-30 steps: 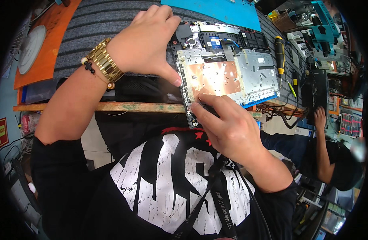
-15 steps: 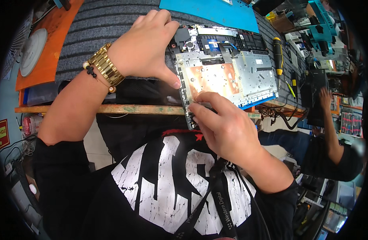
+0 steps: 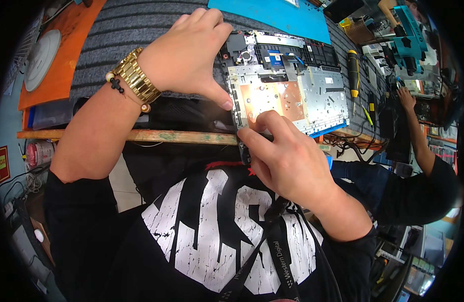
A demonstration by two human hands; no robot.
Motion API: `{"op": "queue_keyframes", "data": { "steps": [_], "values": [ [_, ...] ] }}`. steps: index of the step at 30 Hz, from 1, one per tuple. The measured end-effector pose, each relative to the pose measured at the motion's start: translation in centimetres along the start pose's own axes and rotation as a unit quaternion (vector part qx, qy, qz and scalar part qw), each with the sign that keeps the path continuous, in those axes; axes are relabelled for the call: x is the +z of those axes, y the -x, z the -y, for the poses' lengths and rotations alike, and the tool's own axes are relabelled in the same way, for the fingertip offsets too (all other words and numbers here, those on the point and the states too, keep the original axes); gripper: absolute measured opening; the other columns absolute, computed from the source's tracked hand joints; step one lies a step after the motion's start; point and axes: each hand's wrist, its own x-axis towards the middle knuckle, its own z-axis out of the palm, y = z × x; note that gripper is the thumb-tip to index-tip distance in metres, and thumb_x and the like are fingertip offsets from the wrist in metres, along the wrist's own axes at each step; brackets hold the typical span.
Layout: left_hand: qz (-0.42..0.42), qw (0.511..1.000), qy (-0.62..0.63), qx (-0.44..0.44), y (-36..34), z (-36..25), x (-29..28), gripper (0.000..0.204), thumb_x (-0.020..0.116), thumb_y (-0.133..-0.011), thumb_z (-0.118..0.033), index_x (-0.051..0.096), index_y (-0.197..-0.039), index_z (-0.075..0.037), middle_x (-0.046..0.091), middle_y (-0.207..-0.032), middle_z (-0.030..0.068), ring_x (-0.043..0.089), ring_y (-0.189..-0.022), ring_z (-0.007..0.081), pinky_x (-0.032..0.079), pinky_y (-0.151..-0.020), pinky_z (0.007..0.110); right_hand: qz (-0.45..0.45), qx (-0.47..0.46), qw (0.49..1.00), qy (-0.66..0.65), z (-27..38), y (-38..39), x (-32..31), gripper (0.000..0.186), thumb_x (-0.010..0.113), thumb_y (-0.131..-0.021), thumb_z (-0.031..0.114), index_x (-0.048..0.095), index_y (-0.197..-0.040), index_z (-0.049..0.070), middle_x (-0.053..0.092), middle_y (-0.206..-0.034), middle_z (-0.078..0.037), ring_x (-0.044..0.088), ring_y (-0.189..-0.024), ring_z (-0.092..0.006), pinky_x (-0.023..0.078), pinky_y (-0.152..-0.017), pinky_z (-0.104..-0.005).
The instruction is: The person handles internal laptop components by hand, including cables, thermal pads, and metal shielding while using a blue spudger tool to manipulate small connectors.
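A stripped laptop chassis (image 3: 320, 100), silver and black with a copper-coloured patch, lies inner side up at the bench's near edge. Its near-left corner juts out past the wood. My left hand (image 3: 191, 63) grips the chassis's left side, the thumb pressed along the edge and the fingers bent by the far-left corner. At the near-left corner, my right hand (image 3: 287, 156) is closed, thumb and forefinger pinching the chassis edge; its other fingers curl beneath and are partly hidden. Whether a small part sits between those fingertips is not visible.
A grey striped mat (image 3: 126, 30) covers the bench, with a blue mat (image 3: 277, 17) at the back. Right of the chassis lie a yellow-black screwdriver (image 3: 353, 73) and a thin yellow-green tool (image 3: 367, 115). A white round disc (image 3: 42, 60) stands left. A co-worker's arm (image 3: 418, 131) reaches in at right.
The chassis and both my hands have shifted slightly to the right. My right fingers have closed in at the near-left corner. The co-worker's hand has moved farther away.
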Motion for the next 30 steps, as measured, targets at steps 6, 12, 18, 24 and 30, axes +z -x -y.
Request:
{"op": "queue_keyframes", "data": {
  "steps": [6,12,18,24,30],
  "values": [
    [0.005,1.0,-0.002,-0.006,0.0,-0.1,-0.1,0.141,0.11,-0.057,-0.079,0.064,-0.161,0.005,0.065,-0.149,0.02,0.06,-0.146,0.0419,0.049,-0.127,0.054,-0.008,-0.026,0.999,0.021,-0.5,0.0,0.3,0.037,0.086,-0.097,0.011,0.081,-0.134,0.011,0.066,-0.117,-0.008,0.076,-0.104,-0.0293,0.067,-0.08,-0.0449],
    [-0.008,1.0,-0.009,0.008,0.1,-0.1,-0.3,0.142,0.109,-0.058,-0.079,0.064,-0.162,0.006,0.065,-0.15,0.0205,0.06,-0.146,0.0422,0.049,-0.127,0.054,-0.016,0.047,0.994,-0.094,-0.8,0.0,0.2,0.044,0.082,-0.098,-0.001,0.082,-0.14,0.011,0.069,-0.119,-0.014,0.078,-0.103,-0.0352,0.065,-0.08,-0.0485],
    [0.0,1.0,-0.001,0.002,0.2,-0.1,-0.4,0.14,0.11,-0.06,-0.076,0.063,-0.164,0.005,0.065,-0.151,0.0203,0.059,-0.147,0.0423,0.049,-0.128,0.054,-0.037,0.11,0.984,-0.137,-2.7,0.7,-1.7,0.037,0.078,-0.103,-0.004,0.082,-0.139,0.004,0.069,-0.118,-0.017,0.074,-0.102,-0.0335,0.061,-0.088,-0.0425],
    [0.021,1.0,0.01,-0.012,-0.1,0.1,-0.3,0.138,0.111,-0.06,-0.073,0.063,-0.165,0.003,0.064,-0.153,0.0195,0.059,-0.148,0.0415,0.049,-0.128,0.055,-0.047,0.175,0.967,-0.179,-5.9,1.5,-2.1,0.031,0.075,-0.109,-0.003,0.08,-0.139,-0.002,0.071,-0.119,-0.015,0.073,-0.107,-0.0293,0.059,-0.097,-0.0389],
    [0.017,1.0,0.007,-0.007,0.1,0.3,-0.2,0.138,0.112,-0.061,-0.072,0.062,-0.167,0.002,0.063,-0.154,0.0193,0.058,-0.149,0.0412,0.048,-0.13,0.055,-0.066,0.167,0.961,-0.21,-7.4,1.7,-2.1,0.025,0.081,-0.107,0.002,0.079,-0.131,-0.002,0.073,-0.115,-0.008,0.068,-0.106,-0.0179,0.056,-0.095,-0.0344]
  ]
}}
